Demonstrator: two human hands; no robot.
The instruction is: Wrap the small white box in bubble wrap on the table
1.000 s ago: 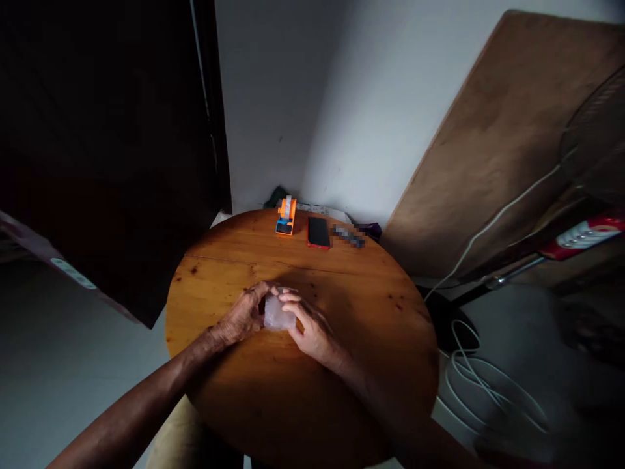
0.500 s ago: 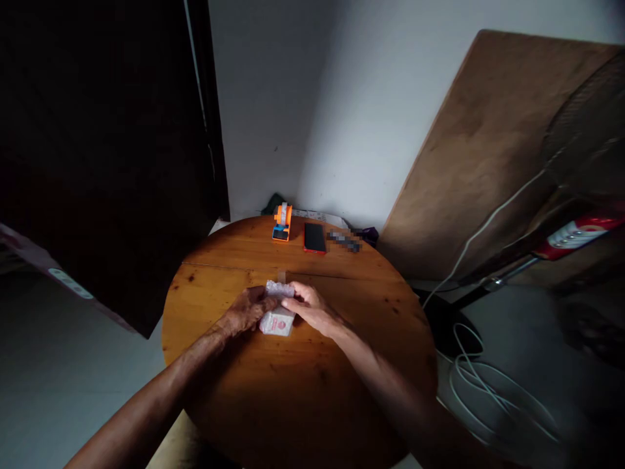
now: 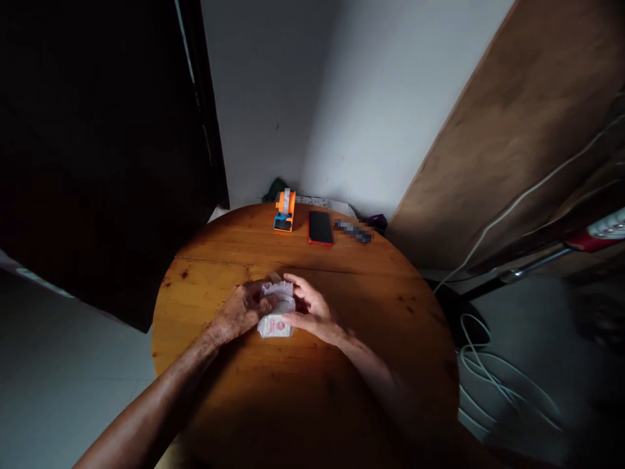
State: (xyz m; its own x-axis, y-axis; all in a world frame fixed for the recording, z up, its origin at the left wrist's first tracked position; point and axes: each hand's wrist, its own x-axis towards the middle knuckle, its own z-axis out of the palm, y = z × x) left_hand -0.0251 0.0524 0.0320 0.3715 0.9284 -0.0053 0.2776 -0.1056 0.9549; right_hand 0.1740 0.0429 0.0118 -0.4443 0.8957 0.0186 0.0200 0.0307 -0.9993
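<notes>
1. On my far left a dark door stands above a grey floor.
2. Next I see the round wooden desk, with the person's left hand over it. That hand is clamped on the left side of a small packet, its thumb lying across the front.
3. The packet is between the two hands, near the middle of the desk. It looks like a pale box in crinkled clear wrap, with red print on the face toward me. I cannot tell whether it touches the wood.
4. Behind the packet, near the far edge of the desk, stands an orange and blue tape dispenser.
5. The right hand is at the packet's right side. Its thumb touches the front and its fingers spread apart from the thumb; I cannot tell how firmly it grips.
6. Farther back, a phone in a red case lies flat. Just right of it is a dark long object, masked too coarsely for me to identify.
7. On the far right a brown board leans at the wall, and a white cord runs down in front of it.
</notes>
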